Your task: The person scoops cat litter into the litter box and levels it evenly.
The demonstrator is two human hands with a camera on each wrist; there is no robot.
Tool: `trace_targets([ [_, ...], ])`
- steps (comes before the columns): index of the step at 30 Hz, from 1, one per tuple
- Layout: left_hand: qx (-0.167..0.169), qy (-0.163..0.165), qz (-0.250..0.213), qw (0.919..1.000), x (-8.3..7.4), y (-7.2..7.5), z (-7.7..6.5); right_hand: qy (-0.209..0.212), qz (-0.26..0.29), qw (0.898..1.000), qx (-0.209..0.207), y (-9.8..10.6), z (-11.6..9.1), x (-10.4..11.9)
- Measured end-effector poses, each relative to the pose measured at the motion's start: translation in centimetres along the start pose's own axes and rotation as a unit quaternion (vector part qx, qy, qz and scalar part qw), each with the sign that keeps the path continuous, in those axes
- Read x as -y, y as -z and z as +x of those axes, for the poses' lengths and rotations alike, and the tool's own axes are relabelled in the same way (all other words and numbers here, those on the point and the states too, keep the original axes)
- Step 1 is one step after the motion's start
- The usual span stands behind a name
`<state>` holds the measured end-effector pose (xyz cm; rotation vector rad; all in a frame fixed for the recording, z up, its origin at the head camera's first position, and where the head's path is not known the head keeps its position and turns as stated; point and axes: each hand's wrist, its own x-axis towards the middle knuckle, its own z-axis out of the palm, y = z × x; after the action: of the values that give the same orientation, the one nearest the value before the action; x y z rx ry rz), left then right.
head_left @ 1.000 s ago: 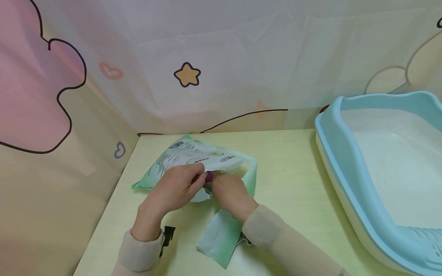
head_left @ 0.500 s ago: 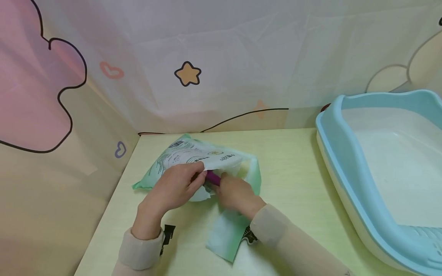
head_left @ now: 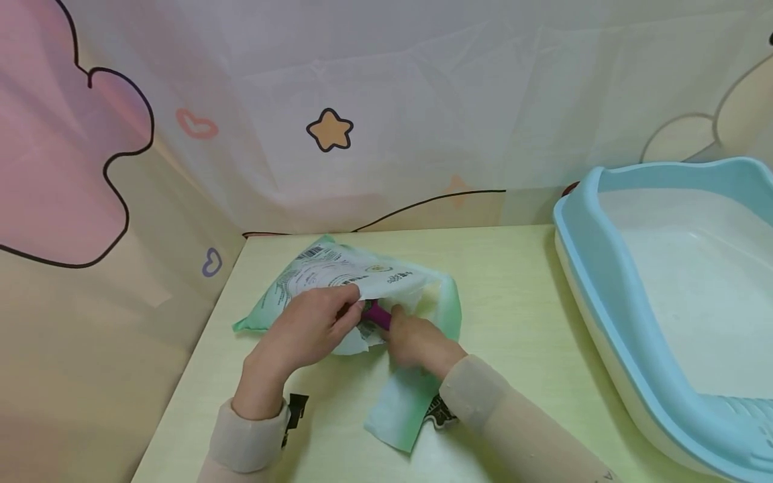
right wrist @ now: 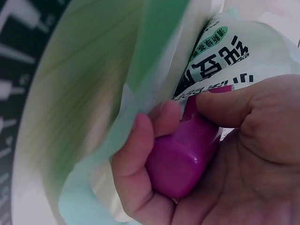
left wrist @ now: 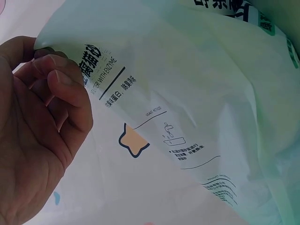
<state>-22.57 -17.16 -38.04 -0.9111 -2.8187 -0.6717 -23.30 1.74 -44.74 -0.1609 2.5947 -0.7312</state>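
Observation:
A pale green and white cat litter bag (head_left: 386,272), torn along its near side, lies on the table. My left hand (head_left: 314,320) pinches the torn edge; in the left wrist view, the fingers of that hand (left wrist: 47,108) are curled at the corner of the printed bag (left wrist: 154,93). A purple handle (head_left: 377,314) points into the opening, gripped by my right hand (head_left: 419,341). The right wrist view shows the rounded purple handle end (right wrist: 180,159) between thumb and curled fingers of the right hand (right wrist: 253,154). Its far end is hidden in the bag.
A large litter box with a light blue rim (head_left: 622,295) stands on the right. A torn green strip (head_left: 401,409) hangs toward the front, beside a black-and-white patterned item (head_left: 441,412) partly under the right sleeve. A printed cloth (head_left: 386,121) backs the table.
My right hand has moved right and slightly toward me, and more of the purple handle shows outside the opening. The torn strip shifted right too. My left hand stays nearly still.

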Motion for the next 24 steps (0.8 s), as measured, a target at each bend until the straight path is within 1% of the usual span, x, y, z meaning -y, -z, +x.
trace_targets([
  [7,0.01,0.004,0.003,0.9999,-0.3,0.0,0.1,-0.004,-0.008,1.0,0.004,0.1,0.2,0.1],
  [13,0.014,0.007,0.003,0.9999,-0.2,-0.2,0.2,-0.015,0.022,1.0,0.012,0.0,0.3,0.0],
  [18,0.015,0.011,-0.002,0.9998,-0.1,-0.1,0.0,0.01,0.03,0.999,0.019,0.1,0.1,-0.2],
  [24,0.016,0.007,-0.001,0.9998,-0.1,-0.2,0.0,0.031,0.039,0.998,0.033,1.1,-0.9,-0.6],
])
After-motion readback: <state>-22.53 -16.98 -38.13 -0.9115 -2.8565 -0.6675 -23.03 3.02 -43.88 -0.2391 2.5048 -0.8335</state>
